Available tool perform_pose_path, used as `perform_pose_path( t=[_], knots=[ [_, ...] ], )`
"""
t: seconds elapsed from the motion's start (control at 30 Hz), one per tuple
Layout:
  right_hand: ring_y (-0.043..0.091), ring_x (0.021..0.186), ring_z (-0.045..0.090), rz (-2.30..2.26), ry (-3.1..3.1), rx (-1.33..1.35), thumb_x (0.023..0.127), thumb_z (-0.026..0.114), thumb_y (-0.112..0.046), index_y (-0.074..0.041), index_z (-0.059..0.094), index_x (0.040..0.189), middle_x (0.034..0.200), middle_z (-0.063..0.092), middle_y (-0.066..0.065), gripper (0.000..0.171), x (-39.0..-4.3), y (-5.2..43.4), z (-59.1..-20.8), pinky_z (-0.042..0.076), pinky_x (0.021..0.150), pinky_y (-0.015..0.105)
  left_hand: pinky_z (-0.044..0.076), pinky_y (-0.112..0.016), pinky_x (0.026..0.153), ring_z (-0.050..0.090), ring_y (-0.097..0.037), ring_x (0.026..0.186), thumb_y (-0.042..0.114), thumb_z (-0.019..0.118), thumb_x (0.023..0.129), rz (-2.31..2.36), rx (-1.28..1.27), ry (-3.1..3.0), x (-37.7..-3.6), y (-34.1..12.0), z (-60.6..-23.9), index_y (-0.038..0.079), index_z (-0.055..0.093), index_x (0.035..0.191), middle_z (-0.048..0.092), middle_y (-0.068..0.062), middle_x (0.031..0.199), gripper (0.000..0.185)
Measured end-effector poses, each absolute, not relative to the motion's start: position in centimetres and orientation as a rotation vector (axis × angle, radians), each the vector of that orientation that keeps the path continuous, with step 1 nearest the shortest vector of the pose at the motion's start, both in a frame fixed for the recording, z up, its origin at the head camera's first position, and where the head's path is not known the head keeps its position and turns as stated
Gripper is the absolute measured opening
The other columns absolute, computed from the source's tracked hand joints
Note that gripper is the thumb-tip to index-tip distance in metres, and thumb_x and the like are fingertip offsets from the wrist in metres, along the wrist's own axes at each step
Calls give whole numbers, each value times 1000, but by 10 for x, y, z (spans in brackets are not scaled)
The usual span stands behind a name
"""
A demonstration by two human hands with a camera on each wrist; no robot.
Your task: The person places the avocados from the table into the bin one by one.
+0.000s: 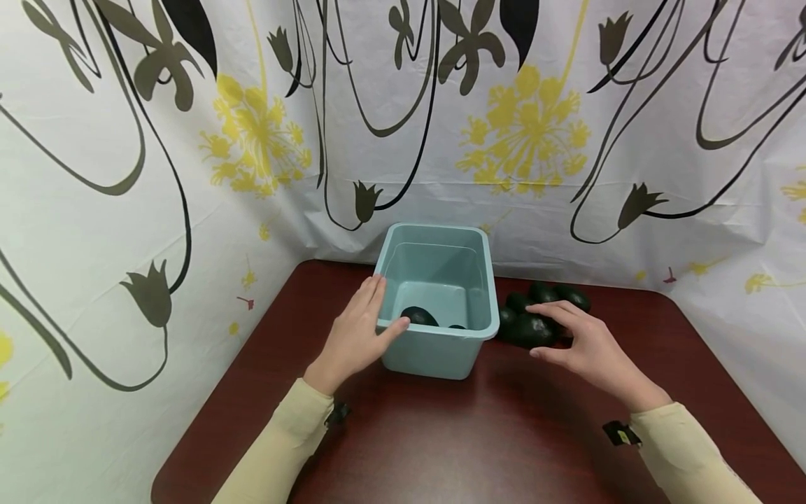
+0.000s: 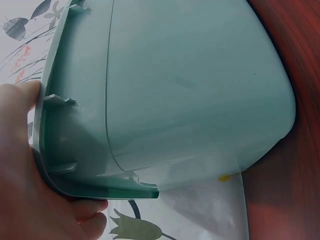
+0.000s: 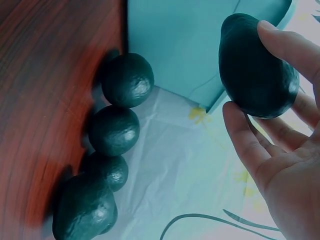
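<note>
The right hand (image 1: pixel 585 343) is at 4 o'clock from the blue-green bin (image 1: pixel 420 353), with its thumb and fingers bent round one dark green avocado (image 3: pixel 257 67). The gap between thumb and fingers is just as wide as that avocado, and the right wrist view shows it held up off the table (image 1: pixel 466 434). More avocados (image 3: pixel 114 130) sit on the table at 3 o'clock from the bin, bunched close together. The right wrist view shows them in a bumpy row, and I can't tell just how many there are. The left hand (image 1: pixel 357 334) is at 8 o'clock on the bin, touching its near corner. Its fingers are quite straight and lie along the side of the rim, and its thumb is spread wide and reaches over the front edge. It has no avocado in it. Down in the bin, one dark avocado (image 1: pixel 418 316) peeks out at 7 o'clock, and a little bit of something dark (image 1: pixel 457 327) shows at 5 o'clock, mostly hidden by the front wall. The bin stands upright on the shiny red-brown table. At 12 o'clock, behind the bin, hangs a white sheet (image 1: pixel 541 238) with yellow and gray flowers. Both arms have pale yellow sleeves (image 1: pixel 277 441).
</note>
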State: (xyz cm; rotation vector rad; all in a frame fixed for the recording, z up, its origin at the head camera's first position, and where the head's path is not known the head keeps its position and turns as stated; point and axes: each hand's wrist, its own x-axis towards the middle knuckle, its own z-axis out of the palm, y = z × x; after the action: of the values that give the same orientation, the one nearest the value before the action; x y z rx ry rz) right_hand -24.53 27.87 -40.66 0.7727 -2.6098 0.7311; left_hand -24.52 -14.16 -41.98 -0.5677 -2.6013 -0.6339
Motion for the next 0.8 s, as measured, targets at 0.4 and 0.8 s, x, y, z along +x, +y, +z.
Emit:
perform_pose_path(
  t=[0.4,0.8],
  knots=[
    [9,119,54,772,-2592,777,77,88,-40,-36,56,142,137,54,-13,72,-243,274,-397,56,85,45,31,-46,114,17,-24,152,73,38,96,-625,-566,-2623,-244,-142,-418,4,26,159,23,-14,165,94],
    [7,118,54,779,-2562,792,77,89,-38,-38,54,143,139,53,-14,75,-241,269,-392,51,88,19,27,-45,116,14,-24,153,73,38,96,-612,-584,-2646,-245,-143,-416,6,22,160,20,-13,166,94]
  ],
)
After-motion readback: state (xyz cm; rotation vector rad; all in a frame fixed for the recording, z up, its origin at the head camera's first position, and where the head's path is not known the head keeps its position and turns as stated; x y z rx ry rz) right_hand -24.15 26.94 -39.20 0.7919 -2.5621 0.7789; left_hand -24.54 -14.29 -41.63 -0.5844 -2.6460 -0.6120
